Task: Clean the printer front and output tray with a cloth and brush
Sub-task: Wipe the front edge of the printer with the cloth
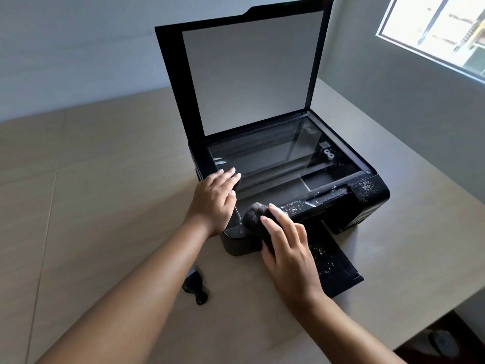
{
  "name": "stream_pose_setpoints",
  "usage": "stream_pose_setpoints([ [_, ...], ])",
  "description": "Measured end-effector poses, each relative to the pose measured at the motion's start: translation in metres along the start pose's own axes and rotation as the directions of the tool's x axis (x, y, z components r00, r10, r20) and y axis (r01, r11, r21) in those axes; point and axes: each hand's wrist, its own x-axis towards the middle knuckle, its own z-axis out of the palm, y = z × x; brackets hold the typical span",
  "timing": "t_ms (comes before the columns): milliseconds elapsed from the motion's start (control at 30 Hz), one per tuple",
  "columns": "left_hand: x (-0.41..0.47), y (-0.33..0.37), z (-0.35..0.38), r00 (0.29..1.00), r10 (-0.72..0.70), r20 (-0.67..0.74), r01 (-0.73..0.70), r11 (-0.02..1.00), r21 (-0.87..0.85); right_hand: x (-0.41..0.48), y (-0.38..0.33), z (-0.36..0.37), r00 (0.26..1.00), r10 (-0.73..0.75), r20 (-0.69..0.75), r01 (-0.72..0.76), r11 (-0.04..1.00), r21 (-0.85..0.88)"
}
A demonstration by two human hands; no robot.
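Note:
A black printer [372, 203] stands on the table with its scanner lid [252, 74] raised upright. My left hand [214, 199] rests flat on the printer's front left corner, fingers straight over the glass edge. My right hand [286, 248] presses a dark cloth [256, 215] against the front control panel, fingers bent over it. White specks cover the pulled-out output tray [333, 261] and the printer's front right corner. A small black brush [195, 286] lies on the table near my left forearm.
The beige table [105, 193] has its right edge close to the tray's end. Grey walls stand behind, and a window [435, 30] sits at the upper right. Dark floor shows at the lower right corner.

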Motion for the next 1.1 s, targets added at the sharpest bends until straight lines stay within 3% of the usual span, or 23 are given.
stream_pose_setpoints([
  [167, 0.000, 0.000, 0.002, 1.000, -0.007, -0.002, 0.007, 1.000, 0.006, 0.014, 0.005, 0.006, 0.990, -0.026, 0.140, 0.061, 0.966, -0.250],
  [400, 0.000, 0.000, 0.000, 1.000, -0.003, 0.006, 0.003, 1.000, 0.005, 0.007, 0.014, 0.001, 0.969, -0.159, 0.189, 0.191, 0.968, -0.165],
  [600, 0.000, 0.001, -0.001, 1.000, -0.010, 0.008, 0.010, 1.000, 0.003, 0.004, 0.000, 0.005, 0.985, 0.063, 0.161, -0.037, 0.986, -0.160],
  [767, 0.000, 0.001, -0.001, 1.000, -0.009, 0.011, 0.009, 1.000, 0.000, 0.020, 0.001, -0.002, 0.968, -0.047, 0.247, 0.094, 0.979, -0.178],
  [933, 0.000, 0.002, -0.001, 1.000, -0.015, 0.013, 0.015, 1.000, -0.003, 0.024, 0.005, -0.003, 0.981, 0.083, 0.177, -0.046, 0.978, -0.204],
  [1100, 0.000, -0.001, 0.000, 1.000, -0.008, 0.007, 0.008, 1.000, 0.009, 0.024, -0.005, -0.003, 0.954, -0.061, 0.295, 0.110, 0.982, -0.152],
])
